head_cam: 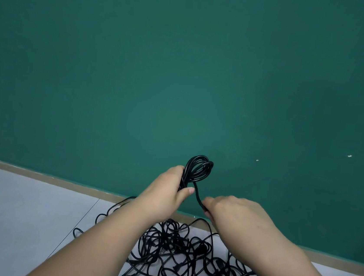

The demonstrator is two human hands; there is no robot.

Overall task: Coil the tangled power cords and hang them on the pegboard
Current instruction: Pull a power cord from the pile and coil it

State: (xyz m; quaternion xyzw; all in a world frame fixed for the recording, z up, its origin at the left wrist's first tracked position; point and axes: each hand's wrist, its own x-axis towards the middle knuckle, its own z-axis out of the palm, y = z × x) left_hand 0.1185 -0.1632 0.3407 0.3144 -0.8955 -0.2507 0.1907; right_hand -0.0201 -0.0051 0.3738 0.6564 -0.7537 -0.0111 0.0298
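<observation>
My left hand (pixel 168 188) grips a small bundle of black cord loops (pixel 198 168), held up in front of the green wall. A loose strand (pixel 197 194) runs down from the bundle to my right hand (pixel 234 209), which pinches it between thumb and fingers. Below both forearms a tangled heap of black power cords (pixel 185 263) lies on the pale floor, with several plugs showing in it. No pegboard is in view.
A green wall (pixel 184 70) fills most of the view and meets the light tiled floor (pixel 20 210) along a tan baseboard (pixel 36 174). Two small white marks (pixel 349 155) dot the wall at the right.
</observation>
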